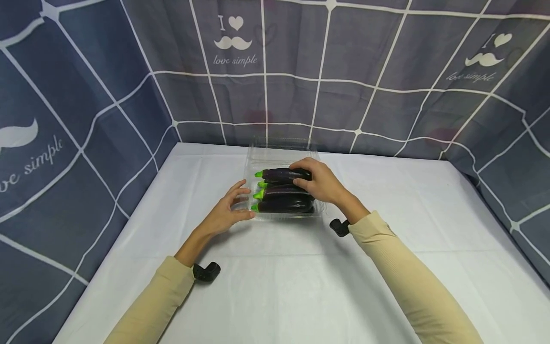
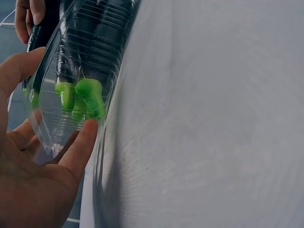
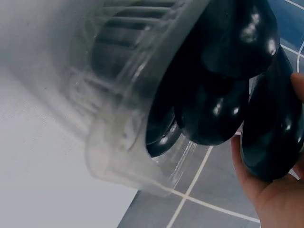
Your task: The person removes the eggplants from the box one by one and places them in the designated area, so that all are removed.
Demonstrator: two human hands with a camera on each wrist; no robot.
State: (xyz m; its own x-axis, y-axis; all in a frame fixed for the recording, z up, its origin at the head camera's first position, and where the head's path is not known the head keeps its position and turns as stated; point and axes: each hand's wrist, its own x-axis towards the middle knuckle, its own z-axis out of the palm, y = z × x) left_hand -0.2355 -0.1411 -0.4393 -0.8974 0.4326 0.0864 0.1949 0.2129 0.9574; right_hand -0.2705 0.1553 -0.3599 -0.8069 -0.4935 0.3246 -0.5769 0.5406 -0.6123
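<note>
Several dark purple eggplants (image 1: 285, 205) with bright green stem ends lie side by side in a clear plastic clamshell container (image 1: 318, 209). My right hand (image 1: 321, 180) grips the rearmost eggplant (image 1: 277, 175) near its thick end, thumb in front and fingers behind. In the right wrist view that eggplant (image 3: 270, 128) sits within the hand, beside the others. At the container's left end is my left hand (image 1: 224, 211), its fingers spread and touching the clear wall. The left wrist view shows green stems (image 2: 90, 95) through the plastic near a fingertip.
The container's clear lid (image 1: 281, 145) stands opened at the back, near the grid-patterned curtain (image 1: 296, 100). A white cloth (image 1: 275, 277) covers the table. Black wrist cameras (image 1: 207, 272) hang under both sleeves.
</note>
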